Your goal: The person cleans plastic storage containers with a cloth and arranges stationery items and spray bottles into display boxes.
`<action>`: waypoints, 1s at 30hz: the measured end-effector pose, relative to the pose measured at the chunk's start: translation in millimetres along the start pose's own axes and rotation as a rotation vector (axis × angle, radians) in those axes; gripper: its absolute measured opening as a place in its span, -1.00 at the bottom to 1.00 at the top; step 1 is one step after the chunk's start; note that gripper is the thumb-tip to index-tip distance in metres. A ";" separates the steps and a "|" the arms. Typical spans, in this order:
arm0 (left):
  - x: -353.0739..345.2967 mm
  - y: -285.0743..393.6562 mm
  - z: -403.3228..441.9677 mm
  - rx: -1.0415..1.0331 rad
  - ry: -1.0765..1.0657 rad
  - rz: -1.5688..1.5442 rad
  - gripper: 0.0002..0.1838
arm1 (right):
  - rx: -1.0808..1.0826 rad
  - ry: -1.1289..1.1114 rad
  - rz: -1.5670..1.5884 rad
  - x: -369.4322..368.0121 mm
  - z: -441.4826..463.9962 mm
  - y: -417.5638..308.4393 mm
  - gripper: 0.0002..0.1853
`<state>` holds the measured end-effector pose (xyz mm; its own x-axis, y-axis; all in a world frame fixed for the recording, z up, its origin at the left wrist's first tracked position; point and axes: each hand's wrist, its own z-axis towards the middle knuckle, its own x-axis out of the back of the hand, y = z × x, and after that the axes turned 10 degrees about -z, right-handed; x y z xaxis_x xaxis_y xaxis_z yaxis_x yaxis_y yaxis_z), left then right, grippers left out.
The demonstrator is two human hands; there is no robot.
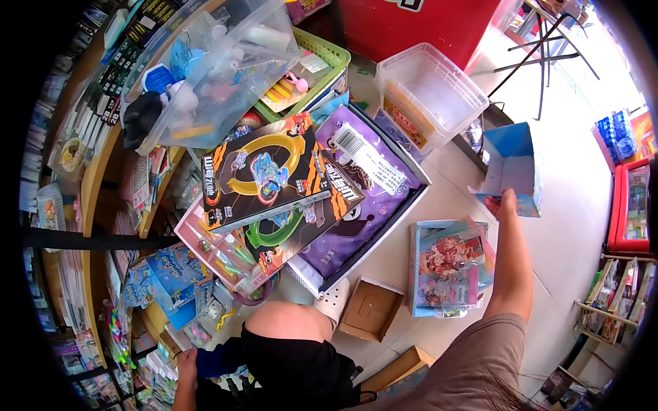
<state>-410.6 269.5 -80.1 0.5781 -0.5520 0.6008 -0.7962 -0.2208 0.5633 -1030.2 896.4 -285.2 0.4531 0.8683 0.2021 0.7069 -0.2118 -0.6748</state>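
- Out to the right, above the pale floor (pixel 558 274): right hand (pixel 504 204) pinching the near edge of an open blue box (pixel 515 168), pale inner walls in sight, no goods visible inside.
- Down at the lower left, beside the stocked shelves (pixel 89 205): left hand (pixel 186 364) curled into a loose fist, well apart from the blue box; cannot tell whether anything sits within the fingers.
- Just below the right hand, on the floor: a blue-rimmed box (pixel 414 277), loaded with illustrated packets (pixel 449 259), some leaning over its rim.
- Near that, beside a white clog (pixel 334 300): a small brown carton (pixel 371 309), open upward.
- Between the two hands, farther forward: two black racetrack toy boxes (pixel 264 171), overlapping, piled over a purple package (pixel 380 212) and a pink tray (pixel 223 257) of small goods.
- Beyond the pile: a green basket (pixel 339 51), a bulging clear plastic bag (pixel 226 79) and a clear bin (pixel 439 89).
- Judged from the layout, only partway along: packets already gathered in the blue-rimmed box; left over, seemingly, the unfilled blue box in hand and the loose, uneven pile.
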 end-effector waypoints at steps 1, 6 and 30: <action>-2.3 5.1 -4.8 0.002 0.004 -0.016 -0.67 | -0.001 -0.030 0.000 2.3 -10.2 7.3 -0.63; 2.7 -8.7 -5.0 -0.056 -0.013 -0.055 -0.69 | 0.006 -0.052 -0.006 10.7 -63.4 44.0 -0.67; -4.3 2.1 -11.6 0.022 0.012 -0.089 -0.72 | 0.364 0.971 -1.047 -66.4 -10.7 48.8 -0.37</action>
<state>-412.7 280.7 -74.9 0.6489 -0.5195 0.5559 -0.7451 -0.2861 0.6024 -1020.0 823.6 -323.9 0.1149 -0.1143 0.9868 0.8287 0.5587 -0.0318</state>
